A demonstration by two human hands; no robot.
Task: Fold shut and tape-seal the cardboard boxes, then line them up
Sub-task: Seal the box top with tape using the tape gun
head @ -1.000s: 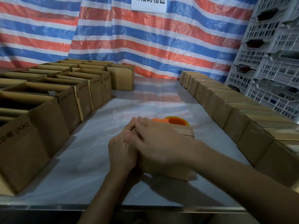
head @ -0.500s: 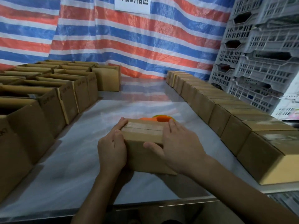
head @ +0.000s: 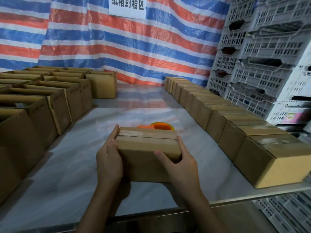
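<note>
**A:** What is around you?

**B:** A striped red, white and blue tarp (head: pixel 117 47) hangs across the back, with a white sign (head: pixel 127 5) pinned at its top. Your table (head: pixel 67 182) runs from it towards you, and grey plastic crates (head: pixel 262 56) are stacked off its right side.

**A:** And the cartons?

**B:** The open boxes (head: pixel 55 98) stand in rows along your left, flaps up. The sealed boxes (head: pixel 235 125) sit edge to edge in one line along the right side of the table, the nearest at its front corner.

**A:** Where is the one you are working on?

**B:** The box (head: pixel 146 157) is in the middle of the table, between those two groups and well apart from both. Its flaps are folded shut and a tape strip (head: pixel 146 134) runs across the top seam. I can't tell whether it rests on the table or is just clear of it.

**A:** How are you holding it?

**B:** Your left hand (head: pixel 108 158) presses flat against its left face, fingers fairly straight and reaching the top edge. Your right hand (head: pixel 180 163) grips the right front corner, thumb across the front face and fingers wrapped round the side.

**A:** Anything smaller?

**B:** An orange tape dispenser (head: pixel 159 126) lies just behind the box, half hidden by it.
</note>
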